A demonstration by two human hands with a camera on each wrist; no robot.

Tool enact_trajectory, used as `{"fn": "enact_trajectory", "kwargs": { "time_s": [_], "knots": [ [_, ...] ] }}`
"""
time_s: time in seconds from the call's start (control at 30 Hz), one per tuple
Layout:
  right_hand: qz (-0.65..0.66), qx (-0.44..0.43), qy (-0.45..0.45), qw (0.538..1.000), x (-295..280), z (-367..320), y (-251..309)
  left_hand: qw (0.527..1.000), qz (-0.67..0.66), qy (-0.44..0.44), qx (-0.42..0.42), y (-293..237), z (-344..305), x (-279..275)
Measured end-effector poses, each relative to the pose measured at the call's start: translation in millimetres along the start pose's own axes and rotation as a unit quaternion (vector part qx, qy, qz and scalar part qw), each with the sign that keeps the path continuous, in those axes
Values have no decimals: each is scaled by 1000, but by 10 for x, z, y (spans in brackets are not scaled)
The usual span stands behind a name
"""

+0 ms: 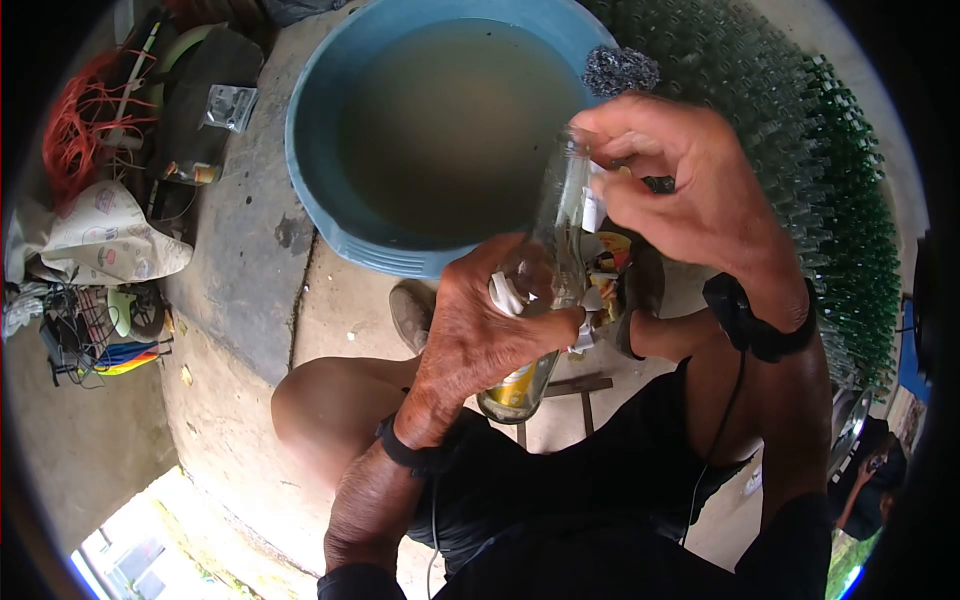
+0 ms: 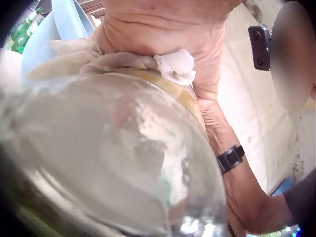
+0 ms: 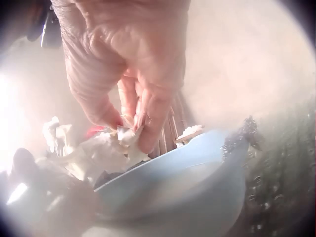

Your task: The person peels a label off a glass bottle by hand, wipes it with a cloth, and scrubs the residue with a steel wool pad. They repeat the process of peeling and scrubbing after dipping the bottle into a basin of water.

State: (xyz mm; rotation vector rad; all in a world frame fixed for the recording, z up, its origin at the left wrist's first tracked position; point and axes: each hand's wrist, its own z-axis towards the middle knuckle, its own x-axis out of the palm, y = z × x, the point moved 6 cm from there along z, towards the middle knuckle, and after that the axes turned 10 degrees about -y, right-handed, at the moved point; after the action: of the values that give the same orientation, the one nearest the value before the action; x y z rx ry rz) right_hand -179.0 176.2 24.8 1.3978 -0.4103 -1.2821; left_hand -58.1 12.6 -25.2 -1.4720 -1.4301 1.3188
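A clear glass bottle [image 1: 560, 240] with a yellow label [image 1: 512, 388] near its base is tilted over the person's lap. The left hand [image 1: 470, 320] grips it around the body, thumb across the near side. Close up in the left wrist view, the glass [image 2: 108, 153] fills the foreground, with crumpled wet white scraps [image 2: 175, 66] behind it. Beside the bottle's neck is the right hand [image 1: 690, 180], its fingers curled in. Thumb and fingertips pinch a torn white scrap [image 3: 129, 136] in the right wrist view, which looks like label paper.
A blue basin [image 1: 305, 150] of cloudy water stands in front, a metal scouring pad [image 1: 620, 71] at its rim. Rows of clear and green bottles [image 1: 860, 230] fill the right side. At left lie red strands [image 1: 85, 130], a white sack [image 1: 120, 235] and a wire basket [image 1: 85, 330].
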Motion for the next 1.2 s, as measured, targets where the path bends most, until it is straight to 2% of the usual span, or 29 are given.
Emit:
{"fn": "enact_trajectory", "kwargs": {
  "time_s": [0.07,0.17,0.37,0.47,0.57,0.67,0.77,0.87,0.97,1.07,1.2],
  "knots": [
    [-46,-37,-8,998,29,-14,86,1000,-24,-7,-14,78,11,-2],
    [-1,-28,-31,999,62,-4,45,999,-44,-14,-2,58,-2,3],
    [-21,-30,-27,999,41,13,7,999,-35,-6,-21,54,8,4],
    [33,40,-12,999,24,-5,-32,1000,7,9,-6,67,33,-16],
    [89,89,-9,992,61,16,-73,1000,-26,-10,1,4,19,-39],
    [105,86,41,990,124,7,-10,999,-37,-21,-28,-3,15,-64],
    [113,132,30,984,146,-4,31,999,-24,-25,-16,29,3,-78],
    [123,132,62,982,154,-32,-58,998,-36,-36,-48,31,10,-68],
    [144,164,58,974,149,-19,-2,997,-42,-38,-44,60,11,-69],
    [177,175,48,967,130,-28,5,998,-51,-17,-22,79,21,-60],
    [202,190,59,959,76,-17,43,995,-93,4,-47,38,21,-33]
  ]
}}
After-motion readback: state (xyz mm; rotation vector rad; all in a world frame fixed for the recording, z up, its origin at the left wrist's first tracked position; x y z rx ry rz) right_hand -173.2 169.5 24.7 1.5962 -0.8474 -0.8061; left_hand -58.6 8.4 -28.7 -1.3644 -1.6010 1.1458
